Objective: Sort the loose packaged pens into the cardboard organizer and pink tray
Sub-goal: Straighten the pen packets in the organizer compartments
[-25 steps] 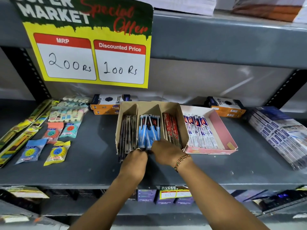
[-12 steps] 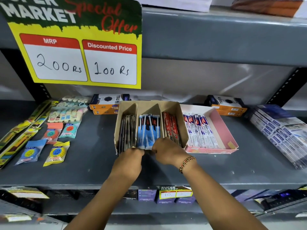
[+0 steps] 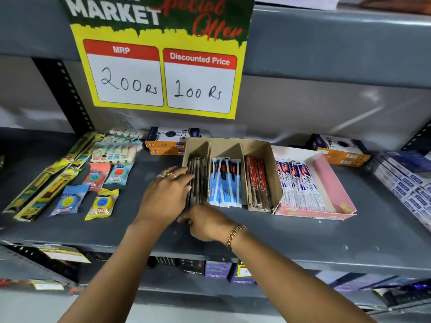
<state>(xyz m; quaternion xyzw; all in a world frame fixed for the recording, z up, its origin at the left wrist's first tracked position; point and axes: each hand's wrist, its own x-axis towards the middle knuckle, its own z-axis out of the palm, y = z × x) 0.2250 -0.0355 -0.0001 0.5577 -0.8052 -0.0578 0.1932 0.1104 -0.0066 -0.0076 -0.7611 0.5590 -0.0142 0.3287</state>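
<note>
While our left hand lies flat and open against the cardboard organizer, steadying its left wall, our right hand curls at the dark pen packs in the left compartment; we cannot tell its grip

Grey metal shelf, one tier of a rack. On it, left to right: long yellow-green packs laid at a slant; small round eraser packets in blue, yellow, red and teal; a pastel eraser pack; stacked orange-and-black boxes at the back; a three-compartment cardboard organizer; a pink tray touching its right side; more orange-and-black boxes behind; blue-and-white packs at the right edge.
</note>
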